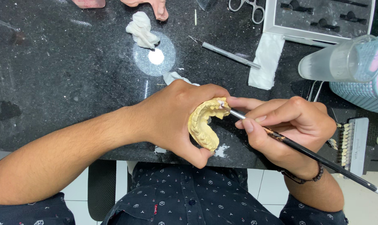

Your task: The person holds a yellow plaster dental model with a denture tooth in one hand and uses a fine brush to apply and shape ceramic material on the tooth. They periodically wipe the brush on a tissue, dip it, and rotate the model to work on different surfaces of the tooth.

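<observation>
Edges: the black speckled stone counter (pixel 72 75) ends at 6 o'clock, just under both hands; open surface lies toward 9 and 10 o'clock.
Model: the pale yellow plaster dental cast (pixel 202 125) is near the counter's front edge, its arch opening toward 9 o'clock.
Brush: the thin black-handled brush (pixel 305 153) has its long axis from 4 to 10 o'clock, tip on the cast's front teeth.
Left hand (pixel 172 114): closed around the cast, forearm coming from 8 o'clock.
Right hand (pixel 286 125): fingers pinching the brush like a pen.
Nearby: a slim metal instrument (pixel 228 53) at 12 o'clock, a folded white cloth (pixel 266 60) beside it.
</observation>
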`<state>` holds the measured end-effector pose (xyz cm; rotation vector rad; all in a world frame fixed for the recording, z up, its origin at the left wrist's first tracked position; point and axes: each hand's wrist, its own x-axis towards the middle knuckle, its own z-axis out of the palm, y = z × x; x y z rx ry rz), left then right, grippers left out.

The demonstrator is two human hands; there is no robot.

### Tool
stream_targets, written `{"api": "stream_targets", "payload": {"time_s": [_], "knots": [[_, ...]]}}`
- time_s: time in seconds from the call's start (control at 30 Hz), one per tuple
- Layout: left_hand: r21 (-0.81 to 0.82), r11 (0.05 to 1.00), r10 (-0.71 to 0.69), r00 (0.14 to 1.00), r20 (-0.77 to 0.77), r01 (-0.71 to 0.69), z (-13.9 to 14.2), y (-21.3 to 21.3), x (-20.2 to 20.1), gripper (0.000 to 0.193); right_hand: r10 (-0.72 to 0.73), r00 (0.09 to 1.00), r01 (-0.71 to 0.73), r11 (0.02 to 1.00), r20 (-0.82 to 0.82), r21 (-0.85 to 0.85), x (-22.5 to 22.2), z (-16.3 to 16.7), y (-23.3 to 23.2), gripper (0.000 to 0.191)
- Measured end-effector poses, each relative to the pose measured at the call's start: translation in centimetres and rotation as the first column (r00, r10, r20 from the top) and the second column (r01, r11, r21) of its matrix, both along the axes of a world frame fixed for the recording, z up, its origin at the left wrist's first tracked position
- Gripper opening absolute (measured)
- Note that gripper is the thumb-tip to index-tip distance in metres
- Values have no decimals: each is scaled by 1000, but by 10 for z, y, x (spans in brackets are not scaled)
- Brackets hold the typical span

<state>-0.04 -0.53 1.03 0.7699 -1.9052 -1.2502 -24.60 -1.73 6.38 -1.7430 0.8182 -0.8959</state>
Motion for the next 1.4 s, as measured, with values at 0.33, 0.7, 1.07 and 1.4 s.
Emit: {"api": "stream_targets", "payload": {"time_s": [0.33, 0.7, 1.07, 1.4], "knots": [[213, 977, 50, 978, -204, -6, 1, 3, 4, 63, -201, 968, 207, 978, 147, -24, -13, -18, -2, 22], [127, 990, 74, 985, -154, -55, 2, 2, 4, 64, -32, 997, 27, 997, 65, 70, -14, -12, -5, 13], [26, 998, 67, 993, -98, -65, 2, 2, 1, 66, -42, 983, -1, 972, 178, 236, -14, -18, -5, 14], [14, 998, 64, 993, -97, -62, 0, 4, 0, 65, -42, 975, -23, 958, 217, 287, -17, -24, -4, 18]]}}
